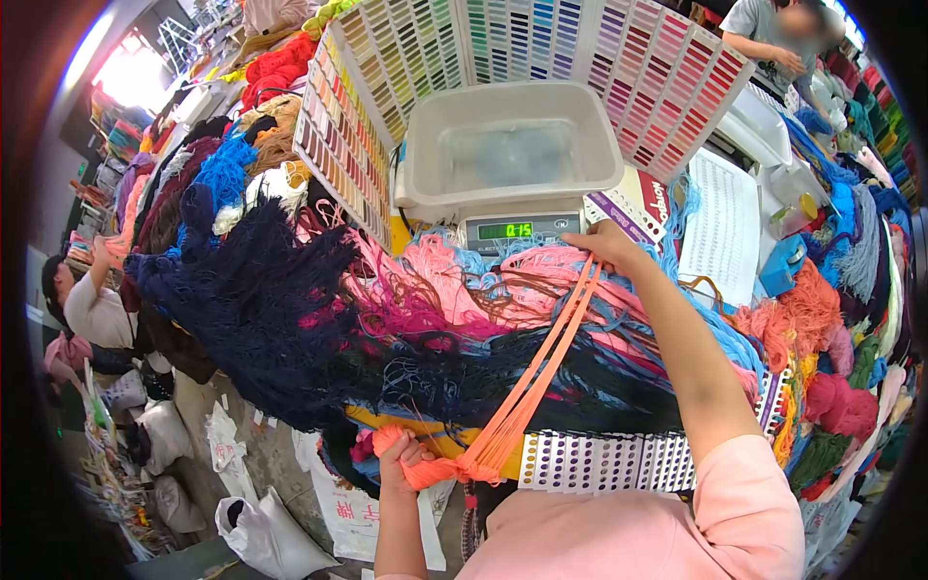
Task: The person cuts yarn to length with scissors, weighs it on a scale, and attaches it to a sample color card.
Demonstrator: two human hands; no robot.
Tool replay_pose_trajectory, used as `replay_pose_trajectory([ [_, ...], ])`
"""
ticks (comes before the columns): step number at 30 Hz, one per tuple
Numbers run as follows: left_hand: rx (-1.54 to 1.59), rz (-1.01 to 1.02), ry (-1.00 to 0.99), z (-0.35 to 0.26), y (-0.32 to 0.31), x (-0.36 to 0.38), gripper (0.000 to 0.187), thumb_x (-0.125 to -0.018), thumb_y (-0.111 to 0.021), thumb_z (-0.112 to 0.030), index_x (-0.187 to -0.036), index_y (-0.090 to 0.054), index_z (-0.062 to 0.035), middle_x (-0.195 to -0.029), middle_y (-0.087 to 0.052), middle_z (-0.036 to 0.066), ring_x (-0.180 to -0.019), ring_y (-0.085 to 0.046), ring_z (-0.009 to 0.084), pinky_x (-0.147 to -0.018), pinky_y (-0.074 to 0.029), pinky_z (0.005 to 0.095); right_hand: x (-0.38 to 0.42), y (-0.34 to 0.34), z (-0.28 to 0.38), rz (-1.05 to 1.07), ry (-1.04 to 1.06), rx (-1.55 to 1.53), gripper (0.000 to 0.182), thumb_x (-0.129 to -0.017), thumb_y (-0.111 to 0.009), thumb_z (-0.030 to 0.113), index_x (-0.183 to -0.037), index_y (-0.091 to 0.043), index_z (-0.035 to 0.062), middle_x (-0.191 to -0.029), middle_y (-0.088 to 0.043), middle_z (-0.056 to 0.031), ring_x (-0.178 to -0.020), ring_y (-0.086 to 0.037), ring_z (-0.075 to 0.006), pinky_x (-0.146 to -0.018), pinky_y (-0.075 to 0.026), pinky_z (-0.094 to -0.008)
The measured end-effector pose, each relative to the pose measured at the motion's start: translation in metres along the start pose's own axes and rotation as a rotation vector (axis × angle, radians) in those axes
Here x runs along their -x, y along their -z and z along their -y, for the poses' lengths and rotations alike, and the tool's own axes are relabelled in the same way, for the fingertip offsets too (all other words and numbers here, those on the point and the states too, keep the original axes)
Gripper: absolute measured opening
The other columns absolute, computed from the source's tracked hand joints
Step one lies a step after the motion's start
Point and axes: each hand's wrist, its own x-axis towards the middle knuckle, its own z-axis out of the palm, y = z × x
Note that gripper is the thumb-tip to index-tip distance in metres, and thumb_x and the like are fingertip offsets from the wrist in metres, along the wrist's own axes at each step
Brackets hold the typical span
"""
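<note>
My left hand [401,456] is closed around a bundle of coral-orange yarn [430,474] low in the view, close to my body. Several coral strands run taut from that bundle up to my right hand [604,246], whose fingers pinch them just below the scale. The digital scale [522,230] shows a lit green reading of 0.15. On top of it rests a translucent plastic tub [512,184]. Between my hands the strands cross heaped pink yarn [440,280] and dark green yarn.
Thread colour charts [667,82] stand behind the tub. Navy yarn [256,300] piles up at left. A printed sheet [720,227] and a blue object [781,268] lie at right. Other people [97,300] are at the left and upper right. White sacks [271,536] rest on the floor.
</note>
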Motion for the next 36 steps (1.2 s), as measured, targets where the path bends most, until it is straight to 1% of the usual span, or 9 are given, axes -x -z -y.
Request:
replay_pose_trajectory([
  [8,-0.02,-0.009,-0.005,0.0,0.001,0.0,0.011,-0.08,-0.044,-0.011,-0.079,-0.053,-0.0045,-0.044,-0.027,-0.006,-0.039,-0.026,0.005,-0.056,-0.037,0.025,-0.008,-0.003,-0.003,-0.036,-0.012,0.085,0.046,-0.057,-0.069,0.039,-0.058,-0.051,-0.0032,-0.049,-0.047,-0.0073,-0.033,-0.04,-0.0136,-0.031,-0.031,-0.0263],
  [14,-0.036,-0.044,-0.011,0.0,-0.003,0.001,0.01,-0.08,-0.045,-0.011,-0.077,-0.053,-0.0047,-0.043,-0.027,-0.006,-0.038,-0.027,0.005,-0.055,-0.037,0.0249,-0.01,-0.006,-0.008,-0.057,0.009,-0.02,0.047,-0.056,-0.071,0.037,-0.068,-0.054,-0.0049,-0.056,-0.051,-0.0085,-0.043,-0.045,-0.0128,-0.036,-0.034,-0.0258],
  [17,-0.026,-0.035,-0.014,0.001,-0.003,0.0,0.01,-0.08,-0.045,-0.011,-0.077,-0.053,-0.0046,-0.044,-0.027,-0.006,-0.039,-0.027,0.0051,-0.055,-0.037,0.0249,-0.012,-0.007,-0.011,-0.076,-0.001,-0.028,0.048,-0.055,-0.071,0.037,-0.07,-0.055,-0.0058,-0.06,-0.053,-0.0095,-0.048,-0.048,-0.0141,-0.04,-0.037,-0.0268],
  [23,-0.01,-0.027,-0.005,0.001,-0.002,0.0,0.011,-0.081,-0.044,-0.011,-0.078,-0.052,-0.0043,-0.045,-0.028,-0.006,-0.039,-0.028,0.0051,-0.055,-0.036,0.0246,-0.011,-0.007,-0.012,-0.075,0.011,0.042,0.053,-0.055,-0.069,0.043,-0.071,-0.055,-0.0063,-0.063,-0.055,-0.011,-0.052,-0.051,-0.0168,-0.045,-0.039,-0.0288],
  [26,-0.04,-0.015,-0.01,0.0,0.0,0.0,0.011,-0.081,-0.043,-0.011,-0.079,-0.052,-0.0046,-0.045,-0.028,-0.006,-0.039,-0.027,0.0047,-0.055,-0.036,0.0245,-0.009,-0.009,-0.011,-0.105,0.034,0.084,0.054,-0.058,-0.066,0.045,-0.069,-0.055,-0.0064,-0.061,-0.054,-0.011,-0.052,-0.051,-0.0173,-0.045,-0.039,-0.0284],
  [29,0.133,0.11,0.049,-0.001,0.0,0.002,0.013,-0.082,-0.04,-0.011,-0.079,-0.051,-0.0062,-0.045,-0.03,-0.007,-0.038,-0.028,0.0038,-0.056,-0.036,0.0223,0.003,-0.001,-0.002,0.027,-0.056,0.011,0.054,-0.061,-0.063,0.044,-0.076,-0.053,-0.0073,-0.058,-0.051,-0.0092,-0.051,-0.05,-0.0159,-0.043,-0.039,-0.0283],
  [32,0.273,0.321,0.047,0.008,-0.023,0.014,0.011,-0.081,-0.04,-0.012,-0.074,-0.047,-0.0077,-0.045,-0.03,-0.008,-0.036,-0.026,0.0032,-0.054,-0.034,0.0198,0.028,0.003,0.002,-0.096,0.062,-0.107,0.051,-0.064,-0.062,0.04,-0.084,-0.05,-0.0047,-0.056,-0.048,-0.0066,-0.05,-0.047,-0.0126,-0.04,-0.036,-0.0262],
  [33,0.244,0.428,0.023,0.016,-0.031,0.021,0.01,-0.079,-0.042,-0.015,-0.07,-0.043,-0.0096,-0.049,-0.034,-0.006,-0.041,-0.032,0.0038,-0.054,-0.035,0.022,0.034,0.001,-0.002,-0.225,0.203,-0.007,0.04,-0.069,-0.061,0.03,-0.089,-0.047,-0.0007,-0.057,-0.045,-0.0053,-0.048,-0.043,-0.0102,-0.04,-0.034,-0.0237],
  [36,0.067,0.636,-0.032,0.038,-0.073,0.034,0.012,-0.077,-0.044,-0.018,-0.068,-0.041,-0.0109,-0.058,-0.04,-0.003,-0.054,-0.042,0.0078,-0.055,-0.037,0.0256,0.078,0.007,0.002,-0.138,0.438,-0.039,0.026,-0.073,-0.056,0.017,-0.092,-0.048,0.0014,-0.061,-0.047,-0.0051,-0.049,-0.042,-0.0097,-0.041,-0.034,-0.0218],
])
